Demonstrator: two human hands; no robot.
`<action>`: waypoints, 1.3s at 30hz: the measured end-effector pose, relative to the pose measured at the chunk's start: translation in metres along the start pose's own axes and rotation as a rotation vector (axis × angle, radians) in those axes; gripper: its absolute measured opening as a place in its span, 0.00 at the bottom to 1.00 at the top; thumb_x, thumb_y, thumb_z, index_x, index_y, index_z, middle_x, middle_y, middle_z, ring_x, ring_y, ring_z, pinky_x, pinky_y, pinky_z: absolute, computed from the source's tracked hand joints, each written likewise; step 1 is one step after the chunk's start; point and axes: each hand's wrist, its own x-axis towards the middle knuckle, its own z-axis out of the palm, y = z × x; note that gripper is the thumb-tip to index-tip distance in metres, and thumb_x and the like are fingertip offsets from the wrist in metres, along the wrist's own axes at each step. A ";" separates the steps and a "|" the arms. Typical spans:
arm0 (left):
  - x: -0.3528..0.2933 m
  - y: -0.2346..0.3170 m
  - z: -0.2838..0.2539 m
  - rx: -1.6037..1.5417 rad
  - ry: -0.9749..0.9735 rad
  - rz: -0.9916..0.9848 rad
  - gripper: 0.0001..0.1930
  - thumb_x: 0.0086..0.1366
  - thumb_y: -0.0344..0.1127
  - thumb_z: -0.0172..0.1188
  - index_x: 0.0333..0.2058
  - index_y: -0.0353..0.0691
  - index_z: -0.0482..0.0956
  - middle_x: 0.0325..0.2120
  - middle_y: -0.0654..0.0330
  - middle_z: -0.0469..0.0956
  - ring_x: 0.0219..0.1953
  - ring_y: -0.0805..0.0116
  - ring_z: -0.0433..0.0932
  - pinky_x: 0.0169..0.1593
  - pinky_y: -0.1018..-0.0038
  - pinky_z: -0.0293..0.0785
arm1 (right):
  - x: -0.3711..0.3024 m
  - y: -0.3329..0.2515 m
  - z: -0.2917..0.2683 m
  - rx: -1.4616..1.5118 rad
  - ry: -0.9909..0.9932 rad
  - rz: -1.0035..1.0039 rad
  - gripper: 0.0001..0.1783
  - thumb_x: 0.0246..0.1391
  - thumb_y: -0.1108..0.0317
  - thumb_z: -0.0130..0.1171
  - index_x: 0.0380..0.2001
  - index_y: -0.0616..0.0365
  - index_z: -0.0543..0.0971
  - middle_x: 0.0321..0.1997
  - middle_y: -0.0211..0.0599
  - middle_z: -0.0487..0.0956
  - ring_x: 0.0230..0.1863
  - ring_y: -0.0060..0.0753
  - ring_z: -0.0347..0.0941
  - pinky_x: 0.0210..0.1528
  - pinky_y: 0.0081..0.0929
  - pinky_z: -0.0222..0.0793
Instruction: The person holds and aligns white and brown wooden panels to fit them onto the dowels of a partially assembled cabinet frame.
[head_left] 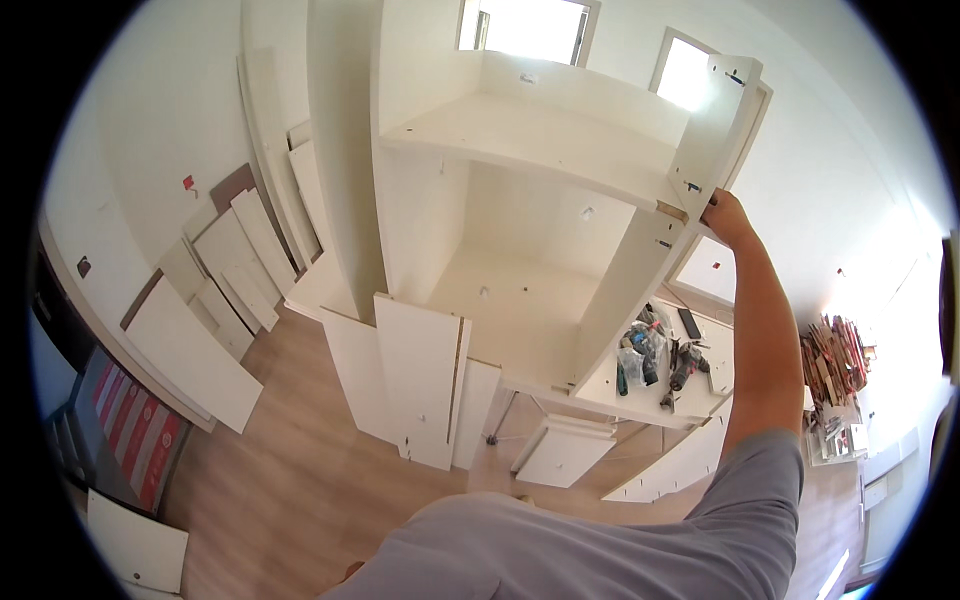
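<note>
In front of me stands a tall white open cabinet (540, 130) with a shelf across it. My right arm is stretched out to its right side. There my right hand (730, 217) is closed at the front edge of the cabinet side panel (715, 110), beside the shelf's end. A small dark spot shows at the fingertips, too small to name. Dark fittings sit along that panel's face. No fingers of my left hand show; only a sliver of skin appears by the grey sleeve at the lower edge.
Loose white boards (420, 370) lean against the cabinet's lower left; more boards (200, 350) rest along the left wall. Power tools (688, 365) and plastic bags lie on a low white surface at right. Further right is a pile of scraps (835, 355). A stack of panels (565, 450) lies below.
</note>
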 end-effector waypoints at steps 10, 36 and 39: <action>0.034 0.076 -0.017 -0.243 0.119 0.084 0.26 0.65 0.54 0.62 0.45 0.33 0.86 0.43 0.43 0.85 0.47 0.45 0.84 0.52 0.57 0.79 | -0.013 0.011 -0.016 0.443 -0.100 -0.043 0.23 0.56 0.72 0.54 0.56 0.61 0.80 0.47 0.35 0.84 0.48 0.28 0.76 0.53 0.27 0.69; 0.038 0.055 -0.003 -0.225 0.159 0.056 0.25 0.64 0.53 0.63 0.45 0.34 0.87 0.43 0.43 0.85 0.47 0.44 0.84 0.51 0.57 0.79 | -0.024 0.001 -0.010 0.430 -0.223 -0.083 0.33 0.53 0.65 0.74 0.60 0.65 0.76 0.58 0.41 0.81 0.58 0.36 0.75 0.64 0.34 0.68; 0.034 0.062 -0.006 -0.230 0.160 0.058 0.25 0.64 0.53 0.63 0.45 0.34 0.87 0.43 0.43 0.85 0.47 0.45 0.84 0.51 0.57 0.79 | -0.024 0.002 -0.010 0.422 -0.234 -0.103 0.34 0.53 0.61 0.74 0.60 0.64 0.76 0.59 0.43 0.80 0.61 0.37 0.74 0.67 0.35 0.65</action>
